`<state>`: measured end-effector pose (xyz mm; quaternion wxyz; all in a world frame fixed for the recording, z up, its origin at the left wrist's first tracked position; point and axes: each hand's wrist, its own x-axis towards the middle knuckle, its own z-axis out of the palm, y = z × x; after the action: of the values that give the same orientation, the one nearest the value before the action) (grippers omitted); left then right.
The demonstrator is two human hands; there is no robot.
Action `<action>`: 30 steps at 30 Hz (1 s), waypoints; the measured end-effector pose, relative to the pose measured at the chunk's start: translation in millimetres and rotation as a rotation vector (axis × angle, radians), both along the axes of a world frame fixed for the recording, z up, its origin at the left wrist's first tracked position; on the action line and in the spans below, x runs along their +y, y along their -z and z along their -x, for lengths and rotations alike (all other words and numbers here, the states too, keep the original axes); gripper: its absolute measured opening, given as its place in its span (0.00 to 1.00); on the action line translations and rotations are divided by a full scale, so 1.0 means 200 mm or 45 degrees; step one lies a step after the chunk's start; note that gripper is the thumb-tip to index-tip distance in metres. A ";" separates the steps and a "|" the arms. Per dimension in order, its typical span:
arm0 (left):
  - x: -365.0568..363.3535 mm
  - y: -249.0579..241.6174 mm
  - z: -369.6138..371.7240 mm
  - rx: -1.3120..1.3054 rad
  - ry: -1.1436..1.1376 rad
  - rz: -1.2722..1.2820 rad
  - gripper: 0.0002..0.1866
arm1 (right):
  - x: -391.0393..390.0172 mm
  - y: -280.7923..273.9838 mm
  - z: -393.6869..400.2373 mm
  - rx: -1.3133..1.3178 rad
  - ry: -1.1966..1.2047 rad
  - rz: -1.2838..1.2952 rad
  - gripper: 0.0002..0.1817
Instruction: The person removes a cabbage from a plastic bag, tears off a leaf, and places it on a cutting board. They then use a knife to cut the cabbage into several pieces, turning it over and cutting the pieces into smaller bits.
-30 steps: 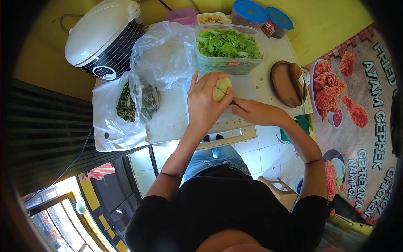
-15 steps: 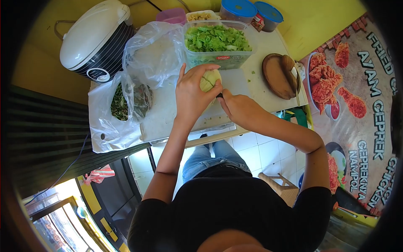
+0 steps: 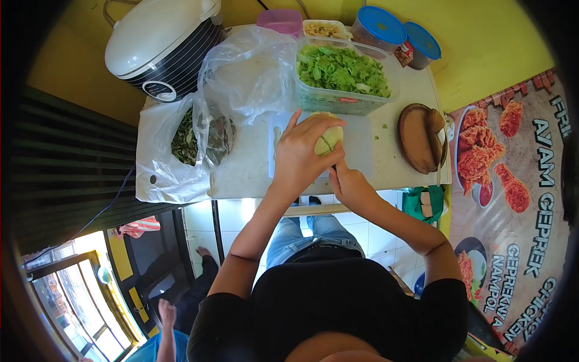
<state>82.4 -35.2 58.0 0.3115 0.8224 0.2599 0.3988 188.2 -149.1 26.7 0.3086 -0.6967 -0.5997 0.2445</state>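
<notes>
My left hand (image 3: 303, 151) is curled around a pale green cabbage (image 3: 329, 140) with lines across its surface, holding it over a whitish cutting board (image 3: 362, 140). Against the cabbage's near side, my right hand (image 3: 353, 186) grips a knife (image 3: 333, 169). Only a little of its dark handle shows; the blade is hidden. Just beyond my hands stands a clear plastic container (image 3: 344, 105) filled with chopped green lettuce (image 3: 341, 69).
Left on the table are plastic bags (image 3: 247, 72), one around dark leaves (image 3: 184, 142), and a rice cooker (image 3: 163, 45). A wooden mortar (image 3: 416, 139) sits right; blue-lidded tubs (image 3: 379, 27) stand behind. Another person's hand (image 3: 167, 312) shows at lower left.
The view has shifted, so the table items appear farther right. My hands still hold the cabbage and knife. Another person has come into view at lower left.
</notes>
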 end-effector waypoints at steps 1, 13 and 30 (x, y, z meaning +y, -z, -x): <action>0.00 -0.01 0.00 0.000 -0.007 0.006 0.17 | 0.00 0.00 0.00 0.000 -0.007 0.006 0.21; 0.07 -0.04 0.01 0.018 -0.056 -0.021 0.18 | 0.12 -0.25 -0.07 -0.226 -0.210 0.161 0.15; 0.05 -0.02 0.00 0.057 -0.023 -0.049 0.14 | 0.06 -0.34 -0.06 -0.169 -0.197 0.364 0.18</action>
<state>82.1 -25.7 62.7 0.2861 0.8346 0.2666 0.3880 200.6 -137.7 93.9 0.1464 -0.6997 -0.6298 0.3040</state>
